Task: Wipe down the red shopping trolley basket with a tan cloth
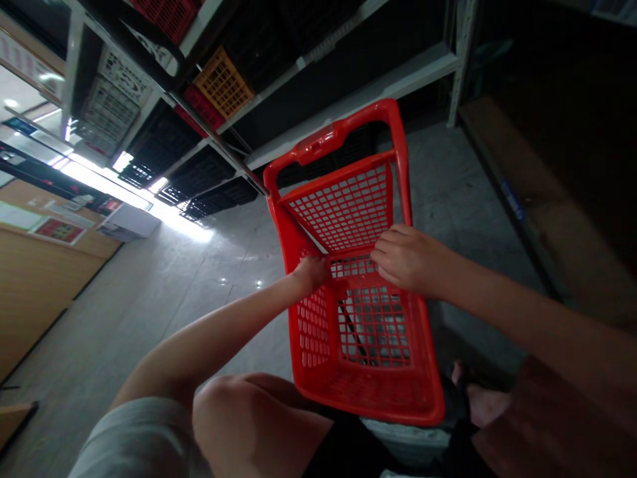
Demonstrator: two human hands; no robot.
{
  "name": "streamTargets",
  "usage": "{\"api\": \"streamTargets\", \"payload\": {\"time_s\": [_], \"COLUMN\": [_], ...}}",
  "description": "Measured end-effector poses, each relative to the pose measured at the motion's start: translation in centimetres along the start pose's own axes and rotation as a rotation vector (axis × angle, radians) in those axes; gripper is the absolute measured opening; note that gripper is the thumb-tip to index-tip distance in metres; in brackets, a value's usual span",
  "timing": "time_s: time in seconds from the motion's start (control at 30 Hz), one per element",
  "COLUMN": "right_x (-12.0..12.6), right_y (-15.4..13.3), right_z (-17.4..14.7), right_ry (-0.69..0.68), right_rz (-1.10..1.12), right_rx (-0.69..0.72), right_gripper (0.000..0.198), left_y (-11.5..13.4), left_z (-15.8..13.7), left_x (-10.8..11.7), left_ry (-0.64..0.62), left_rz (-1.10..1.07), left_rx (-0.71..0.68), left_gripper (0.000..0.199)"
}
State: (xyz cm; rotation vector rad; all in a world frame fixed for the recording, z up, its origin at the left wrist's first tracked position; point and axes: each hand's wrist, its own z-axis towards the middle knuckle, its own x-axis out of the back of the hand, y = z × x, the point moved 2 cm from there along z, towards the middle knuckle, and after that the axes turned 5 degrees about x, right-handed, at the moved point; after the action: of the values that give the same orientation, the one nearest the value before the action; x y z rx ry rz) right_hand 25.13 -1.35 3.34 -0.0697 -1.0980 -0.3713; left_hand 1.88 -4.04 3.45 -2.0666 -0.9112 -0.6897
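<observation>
A red plastic shopping basket (365, 398) with lattice sides and a long pull-up style handle frame (318, 144) stands in front of my knees, its open top facing me. Inside it, a slanted lattice panel (343, 206) lies toward the handle end. My left hand (312, 273) is closed at the basket's left side, near the panel's lower left corner. On the right side, my right hand (403, 259) has its fingers curled over the rim beside the panel's lower right corner. The fingertips of both hands are partly hidden. Nothing lies in the basket.
Metal shelving (428, 70) behind the basket holds a yellow crate (223, 83), a red crate (202, 109), white crates (112, 106) and several dark crates. Grey floor (223, 318) spreads to the left, toward a wooden panel (44, 285). A brown ledge (542, 199) runs along the right.
</observation>
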Motion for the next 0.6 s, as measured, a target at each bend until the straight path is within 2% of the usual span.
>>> {"api": "streamTargets", "payload": {"time_s": [0.03,0.1,0.2,0.27,0.33,0.4,0.5,0.6], "right_x": [-0.2,-0.5,-0.6,-0.3,0.2,0.6,0.4,0.0], "right_y": [0.0,0.0,0.1,0.4,0.7,0.9,0.9,0.7], "right_z": [0.0,0.1,0.5,0.8,1.1,1.3,1.4,1.1], "right_ry": [-0.007,-0.044,-0.195,-0.308,-0.354,-0.359,-0.382,-0.415], "right_rz": [0.006,0.019,0.098,0.162,0.190,0.198,0.167,0.110], "right_rx": [-0.004,-0.029,-0.054,-0.077,-0.113,-0.127,-0.117,-0.119], "right_gripper": [0.017,0.020,0.022,0.021,0.022,0.024,0.026,0.028], "left_y": [0.7,-0.3,-6.3,-10.8,-13.1,-12.4,-7.9,-3.9], "left_z": [-0.1,-0.3,-0.6,-0.9,-0.9,-0.2,2.0,4.6], "left_x": [-0.4,0.1,3.4,5.8,6.7,5.8,2.4,-0.3], "left_ry": [-0.014,-0.010,0.087,0.290,0.405,0.315,0.066,-0.010], "left_rz": [0.015,0.072,0.124,0.129,0.095,0.042,-0.042,-0.137], "left_rx": [-0.036,-0.044,0.087,0.282,0.395,0.381,0.263,0.155], "left_gripper": [0.010,0.010,0.019,0.030,0.035,0.034,0.028,0.029]}}
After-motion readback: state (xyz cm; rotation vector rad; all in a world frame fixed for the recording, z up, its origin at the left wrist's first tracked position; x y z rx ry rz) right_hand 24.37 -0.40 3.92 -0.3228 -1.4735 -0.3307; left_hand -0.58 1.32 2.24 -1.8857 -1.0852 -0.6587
